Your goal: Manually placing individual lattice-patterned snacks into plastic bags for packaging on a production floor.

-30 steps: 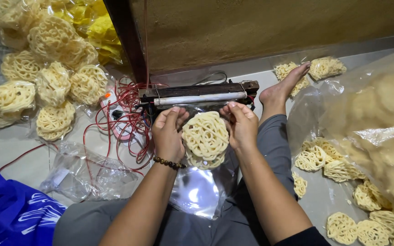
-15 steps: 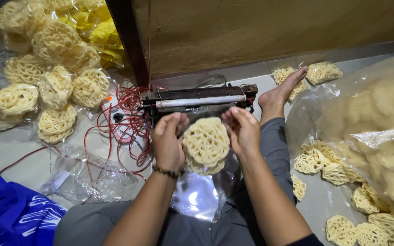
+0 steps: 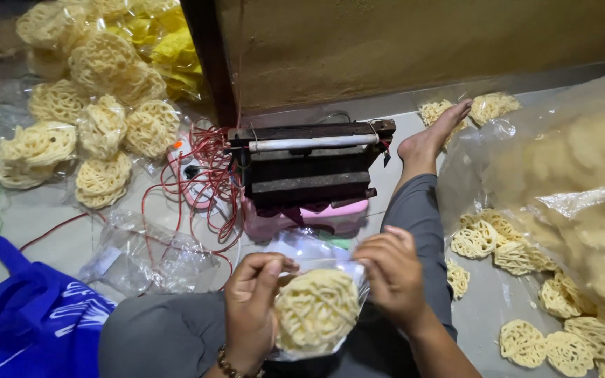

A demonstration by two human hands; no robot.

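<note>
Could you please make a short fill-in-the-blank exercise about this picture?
1. Both hands, the left hand and the right hand, hold a clear bag of ____ crackers.
2. The tangled wires beside the sealer are ____.
3. The cloth bag at the lower left is ____.

Missing words: yellow; red; blue
</note>
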